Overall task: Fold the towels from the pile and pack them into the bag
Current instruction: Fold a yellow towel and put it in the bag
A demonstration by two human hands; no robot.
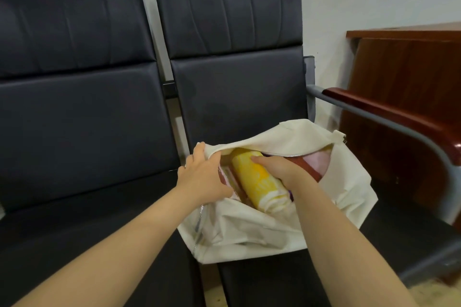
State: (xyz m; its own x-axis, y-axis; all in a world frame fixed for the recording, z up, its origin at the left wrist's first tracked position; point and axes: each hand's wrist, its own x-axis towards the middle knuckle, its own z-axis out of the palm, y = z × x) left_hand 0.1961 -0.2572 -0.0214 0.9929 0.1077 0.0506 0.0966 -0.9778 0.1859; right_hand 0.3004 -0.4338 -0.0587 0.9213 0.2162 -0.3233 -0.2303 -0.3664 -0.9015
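You have no text, label, brand, number or sign to read here. The cream bag (249, 229), whose upper edge your left hand (202, 177) holds, shows only plain cloth. The yellow rolled towel (259, 183) in your right hand (282, 169) carries a blurred pale pattern in which no letters can be made out.

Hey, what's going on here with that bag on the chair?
A person is packing towels into a cream zip bag lying on a black chair seat. The left hand holds the bag's opening apart by its edge, while the right hand grips a rolled yellow towel that is partly inside. A pink towel already sits in the bag.
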